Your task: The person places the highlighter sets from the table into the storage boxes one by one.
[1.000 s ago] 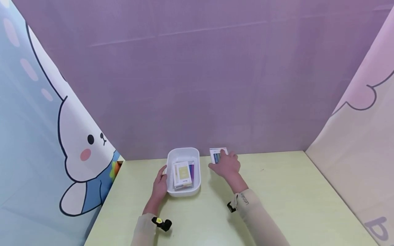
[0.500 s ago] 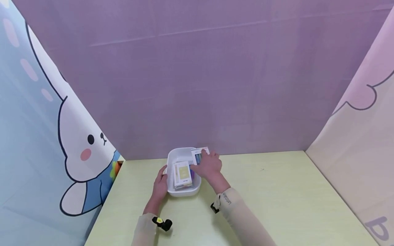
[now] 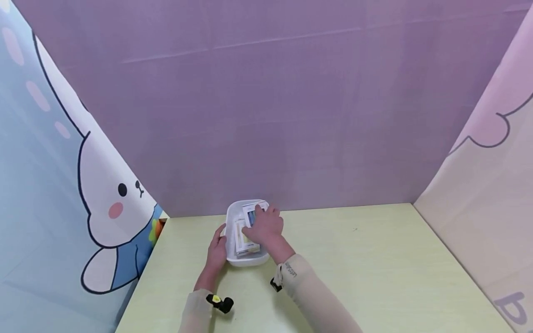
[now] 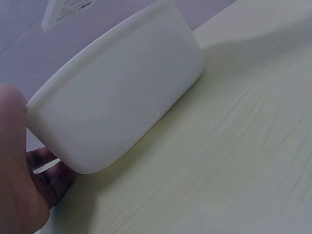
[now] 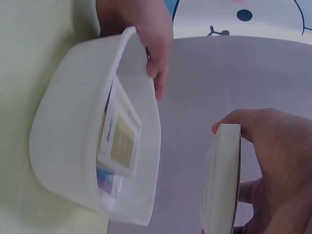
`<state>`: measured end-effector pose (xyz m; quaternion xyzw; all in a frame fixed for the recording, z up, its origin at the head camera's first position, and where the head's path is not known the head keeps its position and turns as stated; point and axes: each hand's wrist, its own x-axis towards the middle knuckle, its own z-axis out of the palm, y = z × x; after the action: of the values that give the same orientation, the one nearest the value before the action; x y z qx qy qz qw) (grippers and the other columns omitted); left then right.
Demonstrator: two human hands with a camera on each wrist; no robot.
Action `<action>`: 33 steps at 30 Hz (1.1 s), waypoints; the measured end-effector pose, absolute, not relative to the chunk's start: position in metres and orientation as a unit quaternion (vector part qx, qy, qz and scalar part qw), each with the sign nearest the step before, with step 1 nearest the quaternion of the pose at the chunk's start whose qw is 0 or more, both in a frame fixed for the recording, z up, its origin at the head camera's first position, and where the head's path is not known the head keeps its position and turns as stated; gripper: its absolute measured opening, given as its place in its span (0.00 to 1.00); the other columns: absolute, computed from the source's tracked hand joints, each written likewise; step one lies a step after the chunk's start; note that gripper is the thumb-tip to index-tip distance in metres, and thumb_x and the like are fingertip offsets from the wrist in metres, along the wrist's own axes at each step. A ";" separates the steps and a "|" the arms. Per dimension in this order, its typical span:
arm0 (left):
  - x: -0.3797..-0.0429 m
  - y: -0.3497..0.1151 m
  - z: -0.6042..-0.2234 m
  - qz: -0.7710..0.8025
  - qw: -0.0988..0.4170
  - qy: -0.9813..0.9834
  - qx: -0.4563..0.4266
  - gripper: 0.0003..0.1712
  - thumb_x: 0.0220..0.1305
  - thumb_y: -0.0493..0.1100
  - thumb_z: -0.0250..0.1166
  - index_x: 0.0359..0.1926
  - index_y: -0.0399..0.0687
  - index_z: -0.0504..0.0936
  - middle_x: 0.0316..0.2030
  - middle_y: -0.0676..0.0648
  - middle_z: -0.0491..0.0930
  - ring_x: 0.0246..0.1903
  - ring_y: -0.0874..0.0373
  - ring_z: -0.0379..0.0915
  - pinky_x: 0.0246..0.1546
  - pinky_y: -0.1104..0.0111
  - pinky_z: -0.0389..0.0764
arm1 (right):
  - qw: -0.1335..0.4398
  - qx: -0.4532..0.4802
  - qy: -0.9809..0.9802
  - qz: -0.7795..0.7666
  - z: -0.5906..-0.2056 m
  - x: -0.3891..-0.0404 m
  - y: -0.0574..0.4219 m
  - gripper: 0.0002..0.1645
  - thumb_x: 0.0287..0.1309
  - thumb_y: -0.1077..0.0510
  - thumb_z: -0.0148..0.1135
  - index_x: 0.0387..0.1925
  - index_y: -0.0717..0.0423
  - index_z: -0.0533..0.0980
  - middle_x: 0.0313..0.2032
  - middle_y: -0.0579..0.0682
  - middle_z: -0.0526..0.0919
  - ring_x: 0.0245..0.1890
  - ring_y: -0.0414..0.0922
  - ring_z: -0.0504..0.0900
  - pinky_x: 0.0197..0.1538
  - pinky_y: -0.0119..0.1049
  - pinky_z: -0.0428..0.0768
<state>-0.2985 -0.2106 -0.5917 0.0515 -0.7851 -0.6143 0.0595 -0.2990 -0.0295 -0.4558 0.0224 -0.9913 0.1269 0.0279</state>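
A white plastic bin [image 3: 230,259] stands on the table. My left hand [image 3: 217,252] holds it at its left side; in the left wrist view, fingers [image 4: 51,180] lie against the outer wall, low at the corner. My right hand [image 3: 266,229] holds a flat white box with a window of blue-grey sticks [image 3: 248,215] by its edges, over the bin's far right part. In the right wrist view this box [image 5: 222,180] is apart from the bin. Inside the bin lies a white box with a yellow panel [image 5: 122,141], above another box with purple and blue [image 5: 105,180].
The pale yellow-green table [image 3: 374,263] extends to the right of the bin. A purple cloth wall [image 3: 291,115] rises close behind the bin. Printed cloth panels stand at the left [image 3: 104,208] and right [image 3: 491,185].
My right hand has carried the flat white box leftward, from beside the bin to over its far right part. The left hand and the bin have stayed in place.
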 end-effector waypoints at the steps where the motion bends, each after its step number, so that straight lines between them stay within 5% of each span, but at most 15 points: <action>1: -0.298 -0.210 -0.592 -0.614 0.059 -0.785 0.051 0.26 0.77 0.43 0.42 0.73 0.56 0.60 0.56 0.32 0.72 0.52 0.40 0.71 0.52 0.49 0.72 | 0.027 0.023 -0.992 0.125 -0.456 -0.298 -0.032 0.54 0.46 0.26 0.60 0.71 0.48 0.63 0.57 0.65 0.67 0.51 0.55 0.68 0.41 0.47 0.75; 18: -0.296 -0.209 -0.586 -0.608 0.051 -0.790 0.056 0.26 0.77 0.43 0.42 0.73 0.57 0.59 0.57 0.33 0.72 0.53 0.41 0.70 0.52 0.49 0.72 | 0.030 0.032 -0.990 0.133 -0.462 -0.293 -0.060 0.53 0.45 0.27 0.63 0.69 0.49 0.66 0.47 0.60 0.70 0.44 0.53 0.69 0.37 0.45 0.74; 26: -0.296 -0.210 -0.586 -0.605 0.068 -0.792 0.055 0.26 0.76 0.42 0.43 0.72 0.57 0.62 0.56 0.34 0.73 0.53 0.42 0.70 0.54 0.50 0.69 | 0.037 0.035 -0.987 0.153 -0.469 -0.295 -0.059 0.57 0.46 0.21 0.57 0.70 0.50 0.62 0.56 0.61 0.71 0.53 0.57 0.70 0.46 0.49 0.76; 33: -0.297 -0.211 -0.589 -0.601 0.061 -0.795 0.060 0.26 0.77 0.43 0.43 0.72 0.59 0.61 0.62 0.36 0.68 0.57 0.42 0.66 0.58 0.49 0.66 | 0.031 0.032 -0.984 0.175 -0.471 -0.297 -0.041 0.40 0.58 0.34 0.58 0.61 0.57 0.70 0.51 0.59 0.74 0.48 0.56 0.73 0.39 0.49 0.77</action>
<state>-0.2971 -0.2110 -0.5893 0.0604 -0.7947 -0.6010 0.0606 -0.2968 -0.0408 -0.4709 0.0317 -0.9835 0.1752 0.0308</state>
